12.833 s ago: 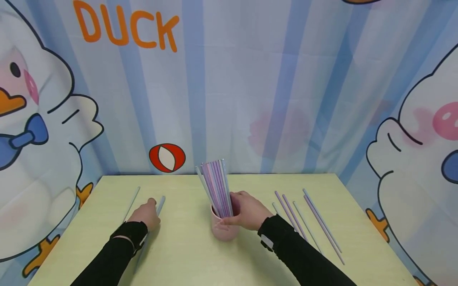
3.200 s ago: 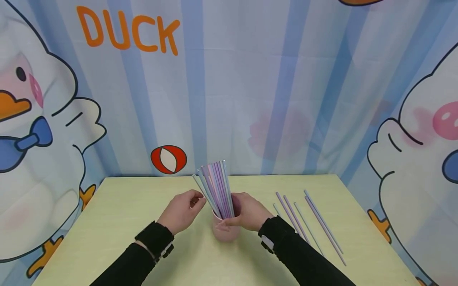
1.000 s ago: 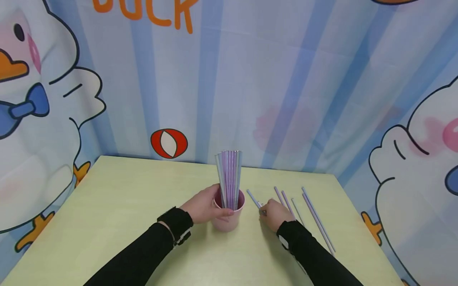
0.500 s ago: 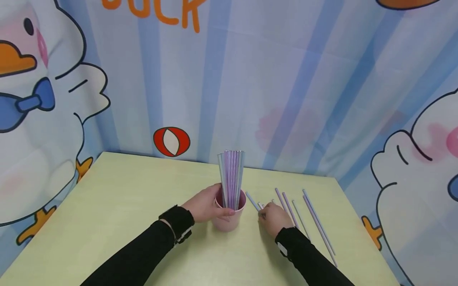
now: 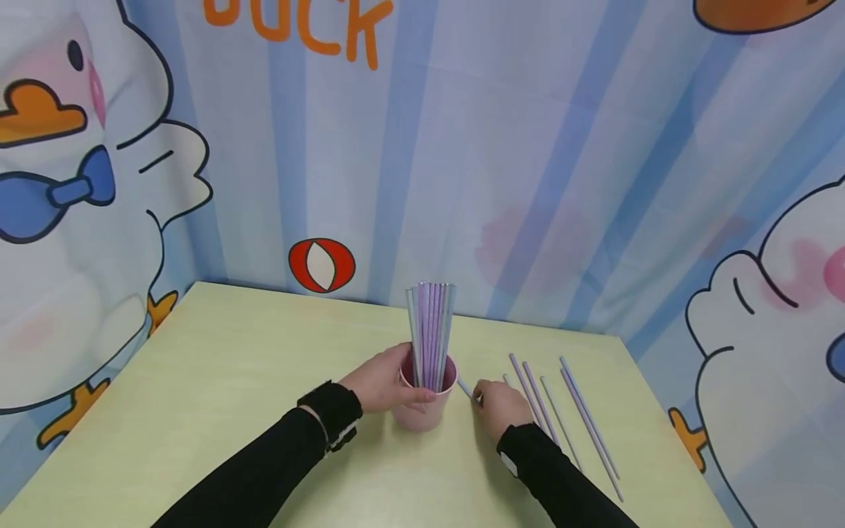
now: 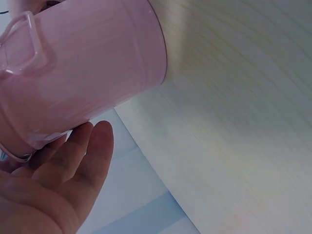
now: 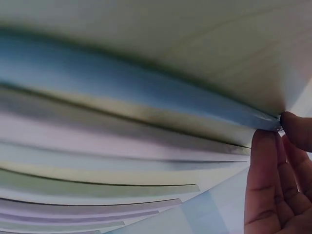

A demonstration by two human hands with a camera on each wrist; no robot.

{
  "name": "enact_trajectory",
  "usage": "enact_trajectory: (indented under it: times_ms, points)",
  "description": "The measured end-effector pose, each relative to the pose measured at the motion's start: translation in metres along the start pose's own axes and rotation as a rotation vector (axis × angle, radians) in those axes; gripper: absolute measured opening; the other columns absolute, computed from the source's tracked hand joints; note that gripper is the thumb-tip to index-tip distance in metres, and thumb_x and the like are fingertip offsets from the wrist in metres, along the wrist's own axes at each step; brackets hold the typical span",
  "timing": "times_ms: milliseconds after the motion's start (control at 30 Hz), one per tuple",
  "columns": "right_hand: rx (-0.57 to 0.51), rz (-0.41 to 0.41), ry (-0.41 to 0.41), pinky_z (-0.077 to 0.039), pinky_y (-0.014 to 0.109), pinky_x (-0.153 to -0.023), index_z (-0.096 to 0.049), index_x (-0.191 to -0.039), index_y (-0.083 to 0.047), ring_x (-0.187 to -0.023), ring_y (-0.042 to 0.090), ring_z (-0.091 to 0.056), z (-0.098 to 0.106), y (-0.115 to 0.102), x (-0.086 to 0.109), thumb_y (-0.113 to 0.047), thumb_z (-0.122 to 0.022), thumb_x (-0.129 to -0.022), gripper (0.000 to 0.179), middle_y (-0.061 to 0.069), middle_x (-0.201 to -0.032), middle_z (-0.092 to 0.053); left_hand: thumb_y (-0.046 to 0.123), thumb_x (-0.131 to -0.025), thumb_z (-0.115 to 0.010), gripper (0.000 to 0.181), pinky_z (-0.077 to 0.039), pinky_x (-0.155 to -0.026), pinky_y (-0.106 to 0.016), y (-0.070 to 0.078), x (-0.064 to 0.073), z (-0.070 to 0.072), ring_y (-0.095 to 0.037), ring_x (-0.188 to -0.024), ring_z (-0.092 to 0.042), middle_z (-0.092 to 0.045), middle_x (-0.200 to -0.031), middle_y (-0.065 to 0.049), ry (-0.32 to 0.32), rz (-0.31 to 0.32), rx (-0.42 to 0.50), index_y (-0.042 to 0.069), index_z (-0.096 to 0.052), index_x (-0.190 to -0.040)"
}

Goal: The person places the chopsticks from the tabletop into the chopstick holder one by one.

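My left hand (image 5: pixel 379 381) grips the pink cup (image 5: pixel 422 419) at its rim, thumb in front. A bunch of pastel drinking straws (image 5: pixel 430 337), mostly lilac and pale blue, stands upright in it. The left wrist view shows the cup's smooth wall (image 6: pixel 92 63) with a small loop on its side. To the right of the cup, my right hand (image 5: pixel 502 409) pinches a blue drinking straw (image 5: pixel 465 388) near its far end. Close up in the right wrist view, thumb and fingertips meet at the end of this blue straw (image 7: pixel 146 90).
Several loose lilac, green and blue straws (image 5: pixel 590 422) lie roughly side by side on the right of the pale yellow table (image 5: pixel 264 440). A striped curtain (image 5: pixel 462 147) with cartoon ducks hangs right behind the table's back edge.
Earlier my right hand held the cup while my left handled straws on the left; those straws left the table. The hands have swapped roles. Lately my right hand shifted slightly at the blue straw.
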State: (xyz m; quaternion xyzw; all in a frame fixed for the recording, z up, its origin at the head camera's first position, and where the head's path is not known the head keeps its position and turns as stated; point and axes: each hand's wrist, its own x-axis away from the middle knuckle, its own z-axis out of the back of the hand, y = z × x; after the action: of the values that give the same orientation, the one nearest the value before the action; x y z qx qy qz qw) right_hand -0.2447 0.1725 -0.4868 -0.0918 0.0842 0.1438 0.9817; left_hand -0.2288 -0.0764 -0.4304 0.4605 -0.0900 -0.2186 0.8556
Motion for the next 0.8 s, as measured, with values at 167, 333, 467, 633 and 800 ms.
enact_trajectory:
  times_ms: [167, 333, 467, 633, 800]
  points:
    - [-0.039, -0.021, -0.027, -0.053, 0.039, -0.065, -0.069, -0.106, -0.007, -0.067, 0.017, -0.060, 0.000, 0.001, -0.001, -0.008, -0.070, -0.083, 0.023, 0.001, -0.074, -0.065, 0.041, -0.078, -0.079, 0.087, -0.042, -0.105, -0.045, 0.000, -0.001, -0.001, -0.019, -0.120, -0.053, -0.051, -0.141, -0.001, -0.005, -0.005, 0.001, 0.018, -0.035, -0.149]
    - [-0.106, 0.003, -0.035, -0.049, 0.037, -0.064, -0.067, -0.119, -0.004, -0.064, 0.015, -0.053, 0.023, -0.001, -0.002, -0.005, -0.067, -0.082, 0.037, 0.000, -0.074, -0.060, 0.043, -0.078, -0.079, 0.088, -0.042, -0.105, -0.045, 0.000, -0.001, -0.001, -0.018, -0.120, -0.053, -0.052, -0.141, -0.001, -0.005, -0.010, -0.010, 0.017, -0.035, -0.149]
    - [-0.206, -0.019, -0.031, -0.045, 0.036, -0.062, -0.063, -0.124, -0.002, -0.061, 0.016, -0.049, 0.052, -0.004, -0.004, -0.005, -0.067, -0.083, 0.042, 0.002, -0.075, -0.059, 0.044, -0.077, -0.079, 0.089, -0.042, -0.105, -0.045, 0.001, -0.001, -0.001, -0.019, -0.120, -0.053, -0.051, -0.142, -0.001, -0.003, 0.000, -0.008, 0.018, -0.034, -0.150]
    - [-0.342, -0.056, -0.003, -0.047, 0.035, -0.062, -0.059, -0.128, -0.004, -0.068, 0.019, -0.054, 0.084, -0.003, -0.010, -0.007, -0.063, -0.087, 0.041, 0.005, -0.085, -0.061, 0.044, -0.077, -0.079, 0.089, -0.041, -0.106, -0.045, -0.001, -0.002, 0.000, -0.019, -0.121, -0.052, -0.050, -0.142, 0.000, -0.008, -0.002, 0.003, 0.019, -0.034, -0.150]
    - [-0.473, -0.067, 0.040, -0.050, 0.036, -0.064, -0.053, -0.133, -0.006, -0.078, 0.022, -0.060, 0.111, -0.002, -0.016, -0.009, -0.059, -0.092, 0.042, 0.009, -0.092, -0.059, 0.046, -0.076, -0.079, 0.091, -0.041, -0.106, -0.046, -0.002, -0.002, -0.001, -0.019, -0.121, -0.051, -0.049, -0.143, 0.000, -0.012, 0.011, 0.009, 0.020, -0.033, -0.151]
